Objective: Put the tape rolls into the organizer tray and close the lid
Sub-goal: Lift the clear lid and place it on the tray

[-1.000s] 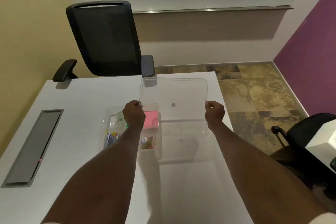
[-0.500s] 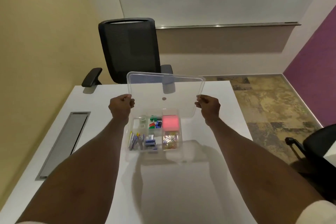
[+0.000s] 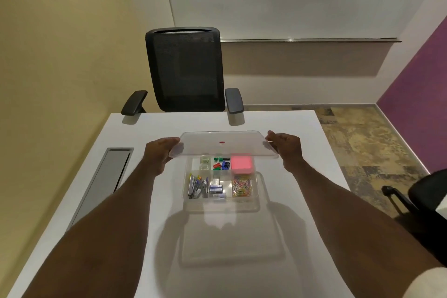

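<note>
The clear organizer tray (image 3: 257,201) sits on the white table in front of me, its compartments holding pens, clips, a pink note block and two clear tape rolls (image 3: 205,163) at the back left. A clear lid (image 3: 239,145) with a red dot hovers nearly flat over the tray's far half. My left hand (image 3: 159,152) grips the lid's left edge. My right hand (image 3: 286,150) grips its right edge. The tray's near half is uncovered.
A black mesh office chair (image 3: 186,70) stands behind the table's far edge. A grey cable hatch (image 3: 104,181) runs along the table's left side. Another black chair (image 3: 425,198) is at the right, off the table's right edge.
The lid has come from my right to over the tray. It has tipped from facing me to nearly flat and dropped lower. Both hands kept their grip.
</note>
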